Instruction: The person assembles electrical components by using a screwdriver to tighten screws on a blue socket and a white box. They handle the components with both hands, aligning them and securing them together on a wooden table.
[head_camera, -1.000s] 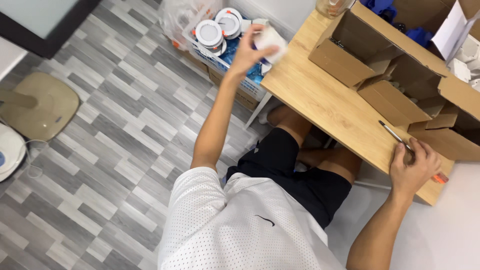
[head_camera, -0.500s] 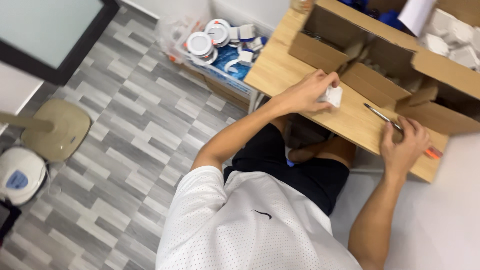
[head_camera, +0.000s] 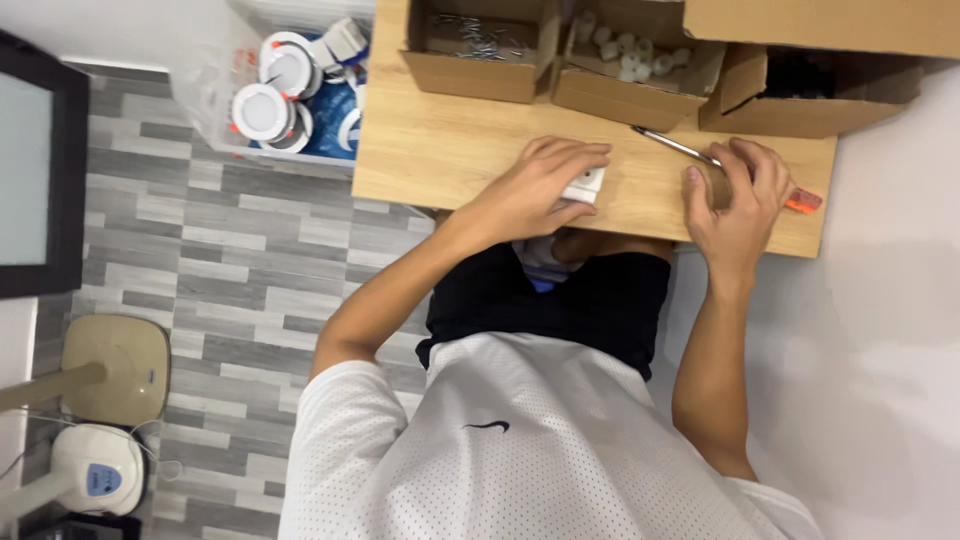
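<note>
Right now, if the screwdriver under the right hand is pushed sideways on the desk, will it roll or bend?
The screwdriver would probably roll: its thin metal shaft looks round and lies flat on the smooth wooden desk. It should stay stiff, not bend. The right hand resting over the orange handle likely stops it for now.

- I see a small white square part (head_camera: 583, 186), flat on the wooden table (head_camera: 440, 160) near its front edge, about midway along. My left hand (head_camera: 540, 185) covers most of it, so only one corner shows.
- I see a slim screwdriver (head_camera: 700, 160) with a silver shaft and orange handle, lying slantwise near the table's front right corner, under my right hand (head_camera: 735, 195).
</note>
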